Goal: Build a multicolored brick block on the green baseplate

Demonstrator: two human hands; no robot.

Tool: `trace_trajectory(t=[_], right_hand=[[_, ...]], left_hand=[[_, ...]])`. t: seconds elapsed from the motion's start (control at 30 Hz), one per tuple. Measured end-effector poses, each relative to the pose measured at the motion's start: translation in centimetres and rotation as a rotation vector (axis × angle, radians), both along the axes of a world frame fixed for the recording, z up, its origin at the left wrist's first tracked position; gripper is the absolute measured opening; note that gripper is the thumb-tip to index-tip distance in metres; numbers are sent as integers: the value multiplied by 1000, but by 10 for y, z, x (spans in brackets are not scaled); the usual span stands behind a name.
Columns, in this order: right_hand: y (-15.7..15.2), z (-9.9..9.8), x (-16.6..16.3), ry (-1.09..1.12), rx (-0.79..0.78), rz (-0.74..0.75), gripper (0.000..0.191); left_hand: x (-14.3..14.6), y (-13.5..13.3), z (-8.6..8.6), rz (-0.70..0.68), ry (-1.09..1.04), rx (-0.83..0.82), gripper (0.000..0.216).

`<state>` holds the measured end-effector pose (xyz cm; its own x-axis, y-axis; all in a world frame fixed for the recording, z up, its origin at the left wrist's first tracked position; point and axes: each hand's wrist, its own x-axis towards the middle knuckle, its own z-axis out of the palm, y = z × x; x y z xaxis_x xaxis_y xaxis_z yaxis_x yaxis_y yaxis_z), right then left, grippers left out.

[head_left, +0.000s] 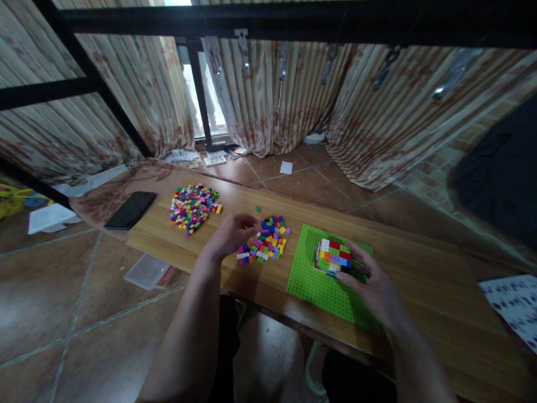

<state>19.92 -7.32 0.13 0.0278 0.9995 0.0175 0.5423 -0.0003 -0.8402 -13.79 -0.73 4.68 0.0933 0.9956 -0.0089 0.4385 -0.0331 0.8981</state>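
Observation:
On a green studded baseplate [306, 268] sits a block built of toy bricks [333, 256], with white, red, orange, blue and lime pieces on top. My right hand [375, 282] spans its right side, thumb at the near corner and fingertips at the far one, closed on it. Left of the baseplate lies a loose pile of bricks [271, 240] in mixed colours. Over the pile's left edge is my left hand [235, 232], its fingers curled together; whatever they hold, if anything, is hidden. A single green brick [258, 208] lies just beyond that hand.
A larger heap of small bricks [193, 204] lies farther left on the wooden table [423, 280], with a black phone [131, 210] at the left end. A clear plastic box [149, 272] is on the floor. Curtains [268, 101] and a dark metal frame [293, 19] stand behind.

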Motion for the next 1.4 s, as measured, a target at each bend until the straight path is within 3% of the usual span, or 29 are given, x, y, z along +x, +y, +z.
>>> trace_trajectory(t=[0.13, 0.3, 0.53, 0.67, 0.83, 0.93, 1.07, 1.2, 1.4], right_hand=[[1, 0, -1, 20, 17, -8, 73], [4, -1, -3, 44, 78, -5, 74], [2, 6, -5, 17, 171, -50, 71], [2, 12, -6, 71, 303, -105, 62], [-7, 21, -25, 294, 434, -201, 33], [-14, 24, -46, 310, 439, -113, 22], [-18, 27, -68, 298, 377, 72, 26], [-15, 28, -75, 290, 355, 126, 37], [-12, 29, -72, 265, 370, 152, 21]], left_hand=[[-1, -6, -2, -209, 215, -54, 20], [9, -10, -7, -264, 407, -58, 20], [14, -9, -10, -276, 437, 64, 23], [11, -10, -4, -317, 197, 32, 13], [24, -14, 5, -482, -260, -174, 22], [40, -17, 6, -527, -414, -239, 25], [60, -18, 4, -576, -507, -282, 27], [74, -19, 3, -586, -569, -366, 34], [89, -20, -3, -545, -620, -405, 34]])
